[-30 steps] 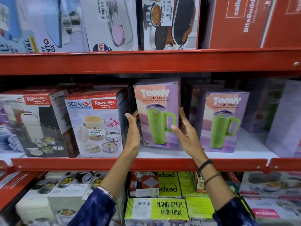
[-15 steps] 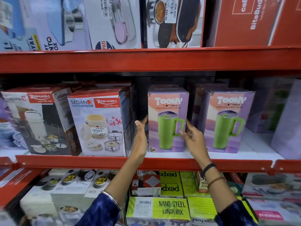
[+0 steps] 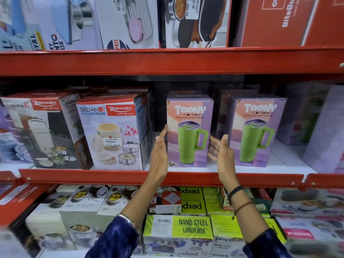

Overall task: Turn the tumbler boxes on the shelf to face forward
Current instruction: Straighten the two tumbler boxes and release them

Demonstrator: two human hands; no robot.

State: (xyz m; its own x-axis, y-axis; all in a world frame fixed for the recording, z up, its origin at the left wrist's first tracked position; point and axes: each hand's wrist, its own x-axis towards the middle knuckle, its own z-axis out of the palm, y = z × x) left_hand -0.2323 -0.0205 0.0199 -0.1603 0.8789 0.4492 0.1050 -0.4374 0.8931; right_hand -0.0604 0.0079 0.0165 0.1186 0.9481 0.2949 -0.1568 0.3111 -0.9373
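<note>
Standing upright between both spread, empty hands, left hand [image 3: 159, 152] and right hand [image 3: 222, 153], the tumbler box [image 3: 189, 130] is facing forward on the shelf [image 3: 260, 178].

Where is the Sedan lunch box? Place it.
In the head view, the Sedan box stands left of centre on the middle shelf, between the Rishabh box on its left and the left hand.

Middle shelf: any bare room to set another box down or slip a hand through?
Bare white shelf right of the right tumbler box, before the blurred purple boxes. Narrow gaps flank the left tumbler box, taken by the left hand and right hand. Left of the Sedan lunch pack box it is packed tight.
</note>
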